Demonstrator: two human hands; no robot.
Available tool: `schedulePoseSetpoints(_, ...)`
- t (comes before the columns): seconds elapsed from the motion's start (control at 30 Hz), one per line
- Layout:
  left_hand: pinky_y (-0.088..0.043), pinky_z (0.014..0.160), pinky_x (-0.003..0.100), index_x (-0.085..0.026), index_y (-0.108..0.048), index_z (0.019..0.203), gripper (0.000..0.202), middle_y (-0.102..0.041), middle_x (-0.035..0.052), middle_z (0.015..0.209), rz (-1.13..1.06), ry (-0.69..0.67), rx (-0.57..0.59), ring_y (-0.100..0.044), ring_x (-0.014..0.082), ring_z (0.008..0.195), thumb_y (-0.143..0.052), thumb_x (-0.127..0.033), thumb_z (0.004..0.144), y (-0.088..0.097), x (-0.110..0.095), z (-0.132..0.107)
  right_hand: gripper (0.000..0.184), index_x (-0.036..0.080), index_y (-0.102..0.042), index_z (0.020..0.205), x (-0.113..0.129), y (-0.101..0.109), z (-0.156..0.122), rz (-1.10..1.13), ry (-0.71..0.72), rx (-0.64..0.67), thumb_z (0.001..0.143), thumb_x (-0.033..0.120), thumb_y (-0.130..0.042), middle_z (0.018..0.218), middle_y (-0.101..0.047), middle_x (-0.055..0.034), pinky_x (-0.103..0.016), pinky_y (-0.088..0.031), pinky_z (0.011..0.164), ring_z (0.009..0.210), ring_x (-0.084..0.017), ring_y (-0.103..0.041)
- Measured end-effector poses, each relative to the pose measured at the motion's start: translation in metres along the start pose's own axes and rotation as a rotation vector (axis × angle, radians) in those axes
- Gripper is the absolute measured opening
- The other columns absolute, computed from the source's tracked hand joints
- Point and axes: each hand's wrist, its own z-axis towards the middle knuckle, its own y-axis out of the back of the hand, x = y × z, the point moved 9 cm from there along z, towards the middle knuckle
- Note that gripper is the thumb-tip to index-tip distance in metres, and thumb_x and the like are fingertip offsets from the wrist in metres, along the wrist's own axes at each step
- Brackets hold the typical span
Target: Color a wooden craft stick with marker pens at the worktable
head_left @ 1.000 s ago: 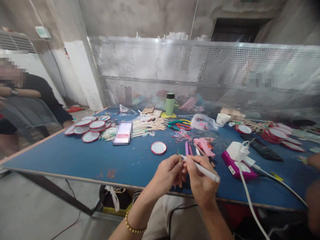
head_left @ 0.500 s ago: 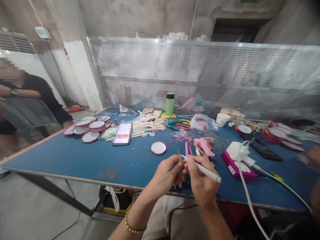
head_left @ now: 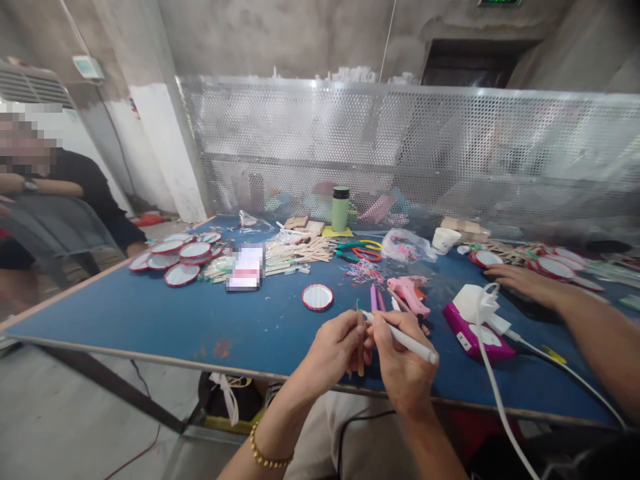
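Observation:
My left hand [head_left: 336, 348] is closed round a thin wooden stick [head_left: 360, 344] held upright over the near edge of the blue table [head_left: 165, 313]. My right hand [head_left: 403, 363] grips a white pen [head_left: 407, 342] like a writing tool, its tip touching the stick near my left thumb. Both hands meet just in front of me. A small round red-rimmed mirror [head_left: 317, 296] lies on the table beyond my left hand.
A pink glue gun [head_left: 407, 291], a purple power strip with white plug [head_left: 475, 320] and a white cable lie right. Another person's arm [head_left: 565, 300] reaches in from the right. Red-rimmed mirrors [head_left: 175, 257], sticks, scissors [head_left: 363, 251], a green bottle [head_left: 341, 209] and a seated person [head_left: 55, 200] are farther off.
Another person's arm has reached in from the right over the black object and mirrors. My hands stay together with the stick and pen, barely shifted.

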Motion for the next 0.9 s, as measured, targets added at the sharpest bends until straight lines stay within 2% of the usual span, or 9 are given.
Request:
schedulePoseSetpoints(0.2, -0.036, 0.043, 0.022, -0.019, -0.049, 0.077, 0.041, -0.056, -0.0012, 0.061, -0.016, 0.0, 0.006, -0.048, 0.0093, 0.045, -0.049, -0.058, 0.09, -0.0011, -0.0024, -0.0011, 0.021, 0.019, -0.068, 0.078, -0.0088, -0.0018, -0.0032, 0.05, -0.054, 0.012, 0.093, 0.031, -0.06, 0.06, -0.066, 0.001, -0.023, -0.053, 0.047, 0.047, -0.013, -0.062)
schedulePoseSetpoints(0.5, -0.036, 0.043, 0.022, -0.019, -0.049, 0.077, 0.042, -0.056, -0.0014, 0.06, -0.033, 0.003, 0.002, -0.048, 0.0093, 0.044, -0.051, -0.06, 0.089, -0.0008, 0.0001, -0.0008, 0.018, 0.019, -0.068, 0.077, 0.0, 0.0004, -0.0006, -0.014, 0.01, -0.002, 0.092, 0.027, -0.06, 0.063, -0.069, 0.0, -0.023, -0.054, 0.049, 0.048, -0.013, -0.063)
schedulePoseSetpoints(0.67, -0.036, 0.044, 0.022, -0.019, -0.05, 0.076, 0.041, -0.056, -0.0012, 0.06, -0.024, -0.013, 0.003, -0.048, 0.0091, 0.045, -0.049, -0.057, 0.09, -0.0013, -0.0049, -0.001, 0.019, 0.019, -0.067, 0.076, -0.0008, 0.0008, -0.0013, 0.007, 0.002, -0.007, 0.092, 0.026, -0.06, 0.06, -0.066, 0.0021, -0.022, -0.052, 0.047, 0.046, -0.012, -0.062)
schedulePoseSetpoints(0.9, -0.038, 0.044, 0.022, -0.019, -0.05, 0.078, 0.042, -0.056, -0.0017, 0.061, -0.018, 0.012, -0.005, -0.05, 0.01, 0.046, -0.051, -0.06, 0.089, 0.0004, -0.0009, -0.0013, 0.019, 0.019, -0.067, 0.077, -0.0009, -0.0013, -0.0009, -0.018, 0.009, 0.007, 0.092, 0.028, -0.059, 0.063, -0.068, 0.0002, -0.023, -0.053, 0.05, 0.05, -0.013, -0.063)
